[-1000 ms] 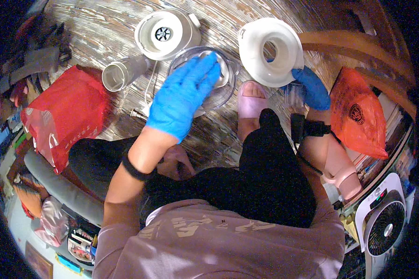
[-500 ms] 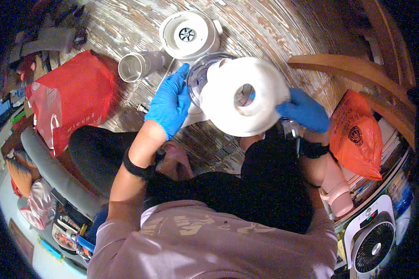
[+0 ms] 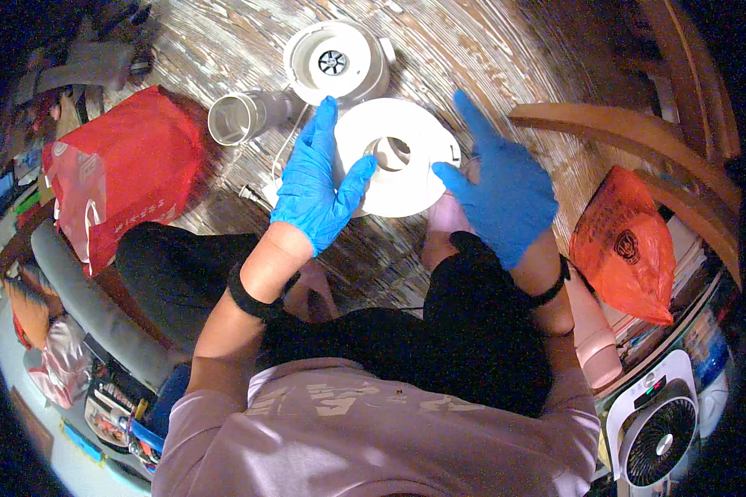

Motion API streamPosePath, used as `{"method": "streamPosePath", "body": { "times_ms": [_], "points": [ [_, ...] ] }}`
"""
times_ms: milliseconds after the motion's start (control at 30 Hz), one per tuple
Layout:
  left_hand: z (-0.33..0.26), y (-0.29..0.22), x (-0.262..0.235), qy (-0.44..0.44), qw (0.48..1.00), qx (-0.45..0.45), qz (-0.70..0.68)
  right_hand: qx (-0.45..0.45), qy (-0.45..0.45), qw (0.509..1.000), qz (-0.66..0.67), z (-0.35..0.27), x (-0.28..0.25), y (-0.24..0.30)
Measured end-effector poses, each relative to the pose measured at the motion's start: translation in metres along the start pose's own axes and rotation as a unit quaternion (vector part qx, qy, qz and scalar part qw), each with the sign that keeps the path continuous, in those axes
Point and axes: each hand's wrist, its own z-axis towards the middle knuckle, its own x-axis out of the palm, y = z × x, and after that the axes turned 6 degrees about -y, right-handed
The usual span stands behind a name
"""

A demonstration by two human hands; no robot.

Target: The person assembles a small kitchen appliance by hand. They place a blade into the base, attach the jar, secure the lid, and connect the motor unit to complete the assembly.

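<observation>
A white ring-shaped lid point(image 3: 419, 184) with a round hole in its middle lies flat before me, just this side of a white blender base point(image 3: 373, 79). My left hand point(image 3: 317, 186), in a blue glove, grips its left side, thumb across the top and fingers stretched along the rim. My right hand point(image 3: 510, 195), also gloved in blue, is open at the lid's right edge, thumb close to the rim and index finger pointing away. Whatever lies under the lid is hidden. Left of the base, a clear cup point(image 3: 249, 118) lies tilted on the floor.
A red bag point(image 3: 137, 166) stands on the left and an orange plastic bag point(image 3: 626, 248) on the right. Curved wooden legs point(image 3: 605, 124) reach in from the right. A white cable runs beside my left hand. At lower right is a fan point(image 3: 659, 439).
The white lid has moved left and down, covering the clear purplish part seen before. My right hand has let go of it and spread its fingers; my left thumb now lies on it.
</observation>
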Motion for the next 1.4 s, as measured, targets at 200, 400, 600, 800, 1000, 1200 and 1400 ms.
{"method": "streamPosePath", "body": {
  "times_ms": [200,400,600,800,1000,1200,1400],
  "points": [
    [0.001,-0.004,0.006,-0.038,0.999,0.035,0.009,-0.062,0.045,0.992,0.098,0.007,0.007,-0.009],
    [0.002,-0.003,0.011,-0.019,1.000,0.003,0.011,-0.073,0.073,0.979,0.173,0.011,0.015,-0.019],
    [0.002,0.003,0.017,-0.028,0.994,-0.026,-0.102,-0.102,0.054,0.973,0.198,0.014,0.015,-0.014],
    [-0.001,-0.011,0.018,-0.102,0.992,0.019,-0.070,-0.083,0.061,0.986,0.130,0.002,0.001,-0.007],
    [-0.010,-0.053,-0.009,-0.096,0.980,0.171,-0.040,-0.095,-0.024,0.971,0.216,-0.011,-0.004,-0.018],
    [-0.021,-0.075,-0.007,0.061,0.952,0.250,-0.165,-0.005,0.041,0.864,0.501,-0.029,-0.006,-0.097],
    [0.003,-0.032,-0.021,-0.089,0.987,0.128,0.033,0.146,-0.042,0.838,0.524,-0.020,0.057,-0.194]
  ]
}}
